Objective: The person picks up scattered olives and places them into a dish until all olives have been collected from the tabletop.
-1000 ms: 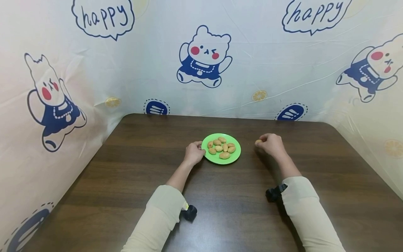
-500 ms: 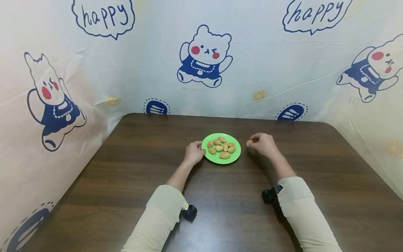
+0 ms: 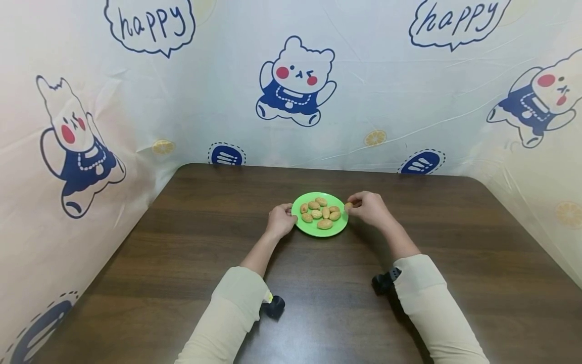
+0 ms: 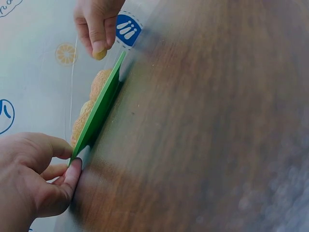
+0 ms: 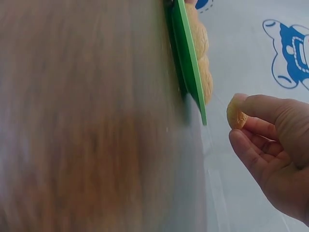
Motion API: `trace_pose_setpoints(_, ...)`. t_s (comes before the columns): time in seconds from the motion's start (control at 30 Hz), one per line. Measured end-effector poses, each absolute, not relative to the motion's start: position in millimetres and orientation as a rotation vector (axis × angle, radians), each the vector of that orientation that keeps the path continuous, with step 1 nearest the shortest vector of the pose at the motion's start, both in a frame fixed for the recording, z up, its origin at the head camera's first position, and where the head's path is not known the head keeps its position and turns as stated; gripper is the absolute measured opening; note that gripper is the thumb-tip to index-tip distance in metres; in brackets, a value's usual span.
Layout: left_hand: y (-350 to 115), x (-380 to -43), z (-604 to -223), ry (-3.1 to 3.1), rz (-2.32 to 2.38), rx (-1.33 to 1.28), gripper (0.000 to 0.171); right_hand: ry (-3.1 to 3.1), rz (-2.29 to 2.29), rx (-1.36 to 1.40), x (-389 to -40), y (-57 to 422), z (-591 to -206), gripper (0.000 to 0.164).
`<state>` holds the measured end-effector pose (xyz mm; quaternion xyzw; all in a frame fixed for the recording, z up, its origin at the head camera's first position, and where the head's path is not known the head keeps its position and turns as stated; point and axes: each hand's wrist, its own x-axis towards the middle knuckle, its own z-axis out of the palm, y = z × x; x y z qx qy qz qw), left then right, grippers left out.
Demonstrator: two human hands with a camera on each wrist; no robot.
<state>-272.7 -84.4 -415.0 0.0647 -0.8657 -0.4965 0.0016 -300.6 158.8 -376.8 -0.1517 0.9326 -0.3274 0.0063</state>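
A round green plate [image 3: 309, 228] holds several tan, oval, rough-skinned nuts [image 3: 316, 214]. My left hand [image 3: 280, 222] grips the plate's left rim; the left wrist view shows its thumb [image 4: 73, 175] on the underside and a finger above. On the other side, my right hand [image 3: 370, 208] pinches one more tan nut [image 5: 236, 112] between thumb and fingertips. That nut overlaps the plate's right rim in the head view. In both wrist views it is held above the level of the plate, just outside its edge.
The dark wooden table [image 3: 218, 217] extends around the plate. A pale curtain [image 3: 354, 101] printed with cartoon bears stands along the back and sides. Black wrist cameras, one being the left camera [image 3: 275, 307], hang by the rolled cream sleeves [image 3: 227, 313].
My right hand has moved left with the pinched nut, from well right of the plate to its right rim. The left hand and plate stay in place.
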Motion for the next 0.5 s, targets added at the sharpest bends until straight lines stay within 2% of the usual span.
trace_pose_setpoints(0.5, -85, -275, -417, -2.722, -1.543, 0.203, 0.044, 2.896, -0.946, -0.605, -294, 125, -373, 0.031)
